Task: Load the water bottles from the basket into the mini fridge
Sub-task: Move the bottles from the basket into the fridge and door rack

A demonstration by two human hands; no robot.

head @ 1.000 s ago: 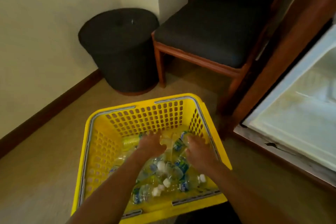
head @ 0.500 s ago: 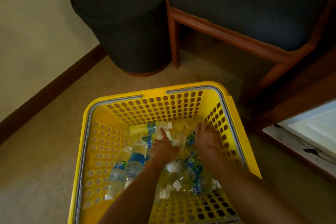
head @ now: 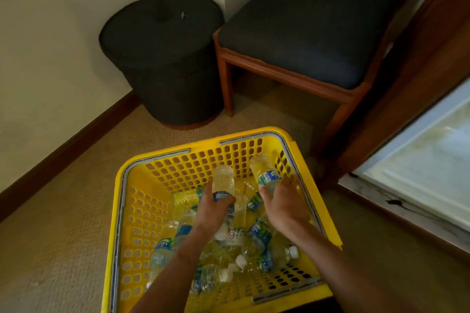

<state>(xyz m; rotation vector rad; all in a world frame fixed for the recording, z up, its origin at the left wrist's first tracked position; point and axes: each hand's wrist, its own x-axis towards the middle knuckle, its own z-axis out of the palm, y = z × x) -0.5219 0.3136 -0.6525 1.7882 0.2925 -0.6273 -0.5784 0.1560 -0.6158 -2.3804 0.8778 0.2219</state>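
— What do you have in front of you?
— You face a corner: cream walls (head: 50,46), a dark wooden skirting board (head: 63,157) at their foot, tan carpet (head: 63,236) on the floor.
— And the furniture?
— A round black lidded bin (head: 162,58) stands in your corner. Just beside it, to your right, is a wooden chair (head: 305,28) with a dark blue seat.

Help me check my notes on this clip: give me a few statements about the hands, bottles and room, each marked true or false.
1. The left hand grips a first bottle and the right hand grips a second bottle. True.
2. The basket is blue. False: it is yellow.
3. Apart from the two held ones, the basket is empty. False: many loose bottles lie in it.
4. The black bin stands left of the chair. True.
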